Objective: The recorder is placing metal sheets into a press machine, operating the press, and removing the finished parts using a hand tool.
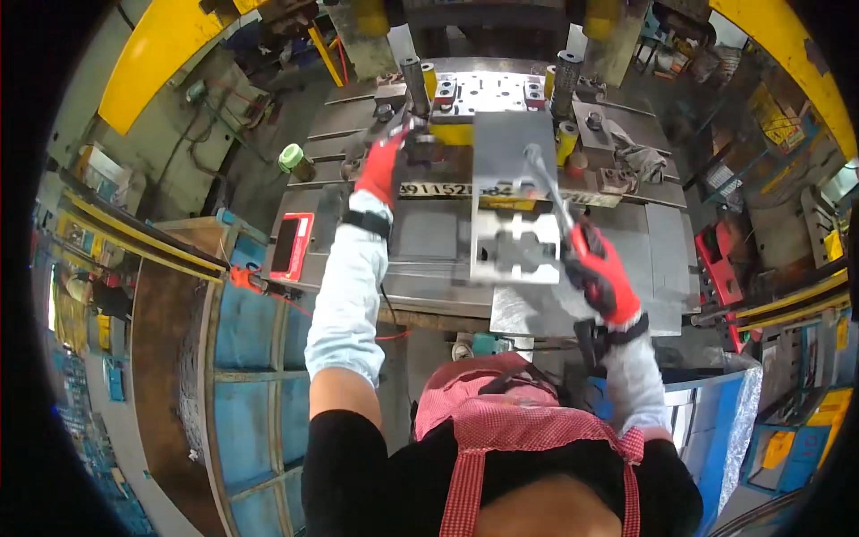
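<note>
My right hand (601,273), in a red and black glove, is closed around the handle of a long grey rod-like tool (553,190). The tool's rounded tip lies over a flat dark grey metal sheet (499,143). Nearer to me, below that tip, is a bright metal plate (488,259) with a dark irregular shape in its middle. My left hand (386,161), gloved alike, reaches forward beside the left guide post (414,85) of a metal die (488,94). Its fingers are smeared by motion, so its grip is unclear.
A second guide post (565,85) rises at the die's right, beside yellow cylinders (567,141). A grey rag (640,159) lies farther right. On the left are a green-capped container (292,159) and a red-framed dark panel (291,246). A blue bin (246,430) stands lower left.
</note>
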Action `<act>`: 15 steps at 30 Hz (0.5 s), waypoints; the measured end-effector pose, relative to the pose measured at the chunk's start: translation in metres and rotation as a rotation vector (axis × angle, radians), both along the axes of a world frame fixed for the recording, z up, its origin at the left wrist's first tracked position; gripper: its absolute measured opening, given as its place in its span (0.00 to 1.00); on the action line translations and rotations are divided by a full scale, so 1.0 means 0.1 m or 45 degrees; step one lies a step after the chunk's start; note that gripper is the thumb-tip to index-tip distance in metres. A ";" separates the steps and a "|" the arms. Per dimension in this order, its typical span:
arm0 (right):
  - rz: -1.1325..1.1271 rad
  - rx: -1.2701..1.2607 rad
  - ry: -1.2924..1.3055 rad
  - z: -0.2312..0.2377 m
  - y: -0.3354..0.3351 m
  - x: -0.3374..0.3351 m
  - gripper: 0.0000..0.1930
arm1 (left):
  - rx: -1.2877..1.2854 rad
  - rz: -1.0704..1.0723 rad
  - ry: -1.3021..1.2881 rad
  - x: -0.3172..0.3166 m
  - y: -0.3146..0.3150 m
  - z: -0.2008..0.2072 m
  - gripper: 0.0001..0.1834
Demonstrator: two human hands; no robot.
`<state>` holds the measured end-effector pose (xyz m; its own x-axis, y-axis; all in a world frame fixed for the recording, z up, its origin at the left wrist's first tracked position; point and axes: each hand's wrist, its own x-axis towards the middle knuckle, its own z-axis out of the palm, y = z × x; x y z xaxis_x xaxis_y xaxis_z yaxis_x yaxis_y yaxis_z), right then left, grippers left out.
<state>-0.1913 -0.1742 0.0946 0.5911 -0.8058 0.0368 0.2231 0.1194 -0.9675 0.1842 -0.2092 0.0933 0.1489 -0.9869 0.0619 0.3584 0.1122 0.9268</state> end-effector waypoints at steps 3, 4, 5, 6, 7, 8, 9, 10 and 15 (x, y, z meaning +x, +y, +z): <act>-0.064 0.150 -0.160 0.12 -0.70 0.24 0.16 | 0.286 -0.145 0.167 -0.41 0.19 -0.15 0.20; -0.018 -0.001 -0.068 0.10 -0.89 0.31 0.15 | 0.382 -0.240 0.254 -0.63 0.32 -0.16 0.22; 0.027 -0.164 0.019 0.11 -1.05 0.40 0.14 | 0.347 -0.392 0.365 -0.67 0.34 -0.39 0.23; 0.068 -0.322 0.093 0.11 -1.22 0.51 0.13 | 0.327 -0.539 0.467 -0.71 0.35 -0.61 0.24; 0.119 0.207 -0.068 0.08 -1.35 0.68 0.15 | 0.288 -0.628 0.524 -0.79 0.31 -0.68 0.25; 0.119 0.093 0.001 -0.03 -1.47 0.74 0.14 | 0.252 -0.722 0.580 -0.88 0.25 -0.75 0.25; 0.107 -0.526 0.041 -0.19 -1.62 0.72 0.12 | 0.198 -0.581 0.781 -1.16 0.18 -0.50 0.22; -0.034 -1.120 0.033 -0.32 -1.74 0.74 0.11 | 0.147 -0.417 0.811 -1.26 0.12 -0.46 0.22; 0.112 0.129 -0.053 -0.25 -1.64 0.82 0.12 | -0.080 -0.240 0.899 -1.21 -0.22 -0.68 0.24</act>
